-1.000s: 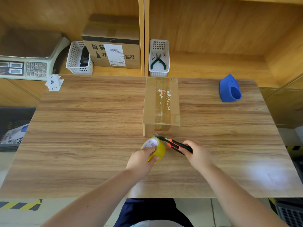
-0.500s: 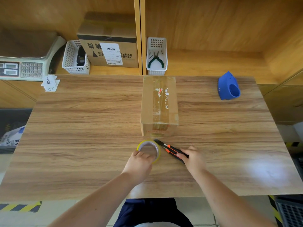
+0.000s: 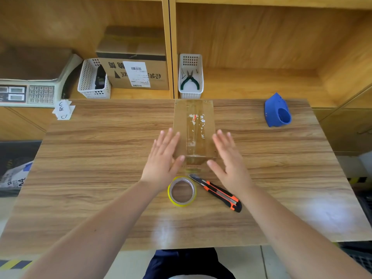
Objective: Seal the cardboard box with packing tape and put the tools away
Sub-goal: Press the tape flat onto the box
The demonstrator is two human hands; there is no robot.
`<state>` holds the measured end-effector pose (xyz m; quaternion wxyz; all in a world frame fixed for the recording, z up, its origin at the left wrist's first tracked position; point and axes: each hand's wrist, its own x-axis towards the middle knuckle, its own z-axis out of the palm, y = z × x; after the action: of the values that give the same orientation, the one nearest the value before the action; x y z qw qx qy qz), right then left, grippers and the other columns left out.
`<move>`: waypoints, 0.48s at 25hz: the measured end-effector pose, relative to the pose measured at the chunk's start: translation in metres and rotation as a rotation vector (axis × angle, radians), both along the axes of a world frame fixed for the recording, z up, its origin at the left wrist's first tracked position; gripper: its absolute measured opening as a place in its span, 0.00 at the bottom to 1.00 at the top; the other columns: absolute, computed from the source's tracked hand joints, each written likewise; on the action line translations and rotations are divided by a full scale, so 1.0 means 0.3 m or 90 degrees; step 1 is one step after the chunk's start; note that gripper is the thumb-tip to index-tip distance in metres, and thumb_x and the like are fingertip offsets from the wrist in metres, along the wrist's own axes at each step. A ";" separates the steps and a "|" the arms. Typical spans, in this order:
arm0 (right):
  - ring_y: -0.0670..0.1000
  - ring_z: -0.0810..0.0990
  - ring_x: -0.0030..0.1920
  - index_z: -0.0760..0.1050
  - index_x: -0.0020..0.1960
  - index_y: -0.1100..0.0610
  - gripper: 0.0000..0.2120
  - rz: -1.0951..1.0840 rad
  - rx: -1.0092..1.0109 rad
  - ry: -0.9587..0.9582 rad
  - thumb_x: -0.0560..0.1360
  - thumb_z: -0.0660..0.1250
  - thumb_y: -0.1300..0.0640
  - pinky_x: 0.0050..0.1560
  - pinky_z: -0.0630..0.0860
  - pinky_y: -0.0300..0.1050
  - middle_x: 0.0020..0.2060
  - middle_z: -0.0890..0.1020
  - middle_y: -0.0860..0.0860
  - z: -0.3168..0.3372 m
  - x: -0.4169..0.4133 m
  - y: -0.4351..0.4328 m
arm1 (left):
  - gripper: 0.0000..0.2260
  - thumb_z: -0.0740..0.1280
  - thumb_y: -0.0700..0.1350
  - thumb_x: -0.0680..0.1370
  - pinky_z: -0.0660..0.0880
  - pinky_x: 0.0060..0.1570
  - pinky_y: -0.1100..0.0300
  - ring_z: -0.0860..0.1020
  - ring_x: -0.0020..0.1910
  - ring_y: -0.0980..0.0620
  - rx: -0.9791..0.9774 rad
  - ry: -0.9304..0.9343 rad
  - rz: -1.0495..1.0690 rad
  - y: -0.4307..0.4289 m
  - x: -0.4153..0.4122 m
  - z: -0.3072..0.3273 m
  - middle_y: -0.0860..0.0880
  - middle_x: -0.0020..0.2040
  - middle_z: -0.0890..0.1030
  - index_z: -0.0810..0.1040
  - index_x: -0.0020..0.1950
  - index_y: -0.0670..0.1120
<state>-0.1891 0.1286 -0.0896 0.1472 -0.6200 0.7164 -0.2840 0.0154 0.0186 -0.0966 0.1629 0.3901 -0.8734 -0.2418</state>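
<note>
A small cardboard box [image 3: 194,127] stands in the middle of the wooden table [image 3: 100,158], with clear tape running along its top and down its near face. My left hand [image 3: 164,158] is flat and open at the box's left side. My right hand [image 3: 227,158] is open at its right side. Both hold nothing. A yellow-edged tape roll [image 3: 182,191] lies flat on the table just in front of the box. An orange and black utility knife [image 3: 218,193] lies to the right of the roll.
A blue tape dispenser [image 3: 277,111] sits at the table's far right. On the shelf behind are a white basket with green pliers [image 3: 190,77], another white basket [image 3: 93,79], a labelled carton [image 3: 133,63] and a scale [image 3: 28,85]. Paper notes [image 3: 63,110] lie far left.
Both hands let go: the tape roll was laid flat and the knife was put down on the table. The hands then moved forward to either side of the box.
</note>
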 end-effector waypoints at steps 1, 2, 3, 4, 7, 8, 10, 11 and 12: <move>0.50 0.40 0.78 0.48 0.79 0.51 0.33 0.051 0.040 0.056 0.79 0.53 0.40 0.76 0.43 0.48 0.79 0.47 0.46 0.000 0.013 -0.019 | 0.29 0.49 0.59 0.80 0.43 0.77 0.49 0.40 0.78 0.49 -0.046 -0.073 -0.051 -0.007 -0.028 0.001 0.51 0.80 0.47 0.50 0.80 0.50; 0.50 0.36 0.78 0.45 0.79 0.51 0.34 0.083 0.085 0.103 0.79 0.49 0.38 0.76 0.40 0.49 0.78 0.43 0.46 -0.009 0.023 -0.034 | 0.30 0.46 0.60 0.80 0.44 0.77 0.45 0.39 0.78 0.49 -0.091 -0.145 -0.086 -0.011 -0.053 -0.004 0.51 0.80 0.47 0.49 0.80 0.50; 0.51 0.32 0.77 0.43 0.79 0.51 0.35 0.099 0.123 0.140 0.78 0.45 0.36 0.76 0.38 0.50 0.78 0.41 0.45 -0.027 0.027 -0.048 | 0.31 0.44 0.62 0.79 0.45 0.76 0.42 0.39 0.77 0.48 -0.125 -0.201 -0.104 -0.012 -0.074 -0.011 0.50 0.80 0.48 0.49 0.80 0.50; 0.51 0.31 0.76 0.42 0.79 0.51 0.35 0.102 0.143 0.164 0.77 0.43 0.35 0.75 0.37 0.51 0.78 0.40 0.45 -0.041 0.028 -0.062 | 0.32 0.43 0.62 0.79 0.45 0.76 0.42 0.39 0.77 0.48 -0.141 -0.238 -0.108 -0.013 -0.088 -0.017 0.50 0.81 0.49 0.50 0.80 0.49; 0.51 0.34 0.77 0.45 0.79 0.52 0.34 0.085 0.146 0.170 0.78 0.46 0.37 0.76 0.41 0.53 0.79 0.45 0.45 -0.051 0.013 -0.111 | 0.33 0.42 0.64 0.78 0.38 0.75 0.46 0.40 0.79 0.48 -0.123 -0.280 -0.087 -0.044 -0.115 -0.008 0.51 0.81 0.47 0.46 0.80 0.50; 0.50 0.36 0.77 0.47 0.79 0.51 0.33 0.079 0.143 0.155 0.78 0.47 0.39 0.76 0.43 0.53 0.79 0.47 0.45 -0.047 0.005 -0.131 | 0.33 0.43 0.64 0.78 0.37 0.75 0.46 0.40 0.79 0.48 -0.117 -0.286 -0.080 -0.059 -0.123 0.001 0.51 0.81 0.45 0.45 0.80 0.51; 0.50 0.41 0.78 0.50 0.78 0.50 0.30 0.062 0.137 0.126 0.79 0.49 0.42 0.76 0.51 0.56 0.79 0.50 0.44 -0.041 -0.008 -0.168 | 0.32 0.44 0.64 0.79 0.36 0.75 0.46 0.40 0.79 0.49 -0.117 -0.295 -0.072 -0.087 -0.141 0.014 0.52 0.81 0.45 0.45 0.80 0.52; 0.50 0.43 0.78 0.52 0.78 0.49 0.28 0.052 0.133 0.120 0.80 0.50 0.44 0.75 0.54 0.57 0.78 0.52 0.43 -0.044 -0.012 -0.184 | 0.31 0.45 0.63 0.79 0.37 0.75 0.46 0.41 0.79 0.49 -0.116 -0.297 -0.070 -0.098 -0.150 0.018 0.52 0.81 0.45 0.45 0.80 0.53; 0.50 0.45 0.79 0.53 0.78 0.49 0.27 0.043 0.124 0.118 0.81 0.52 0.45 0.74 0.57 0.58 0.78 0.53 0.43 -0.049 -0.015 -0.194 | 0.30 0.46 0.63 0.80 0.37 0.75 0.46 0.41 0.79 0.50 -0.113 -0.298 -0.069 -0.106 -0.157 0.020 0.52 0.81 0.46 0.46 0.80 0.53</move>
<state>-0.1936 0.0704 -0.1042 0.1491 -0.6501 0.7300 -0.1493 -0.0316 -0.0132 -0.0906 -0.0236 0.3726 -0.9246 -0.0754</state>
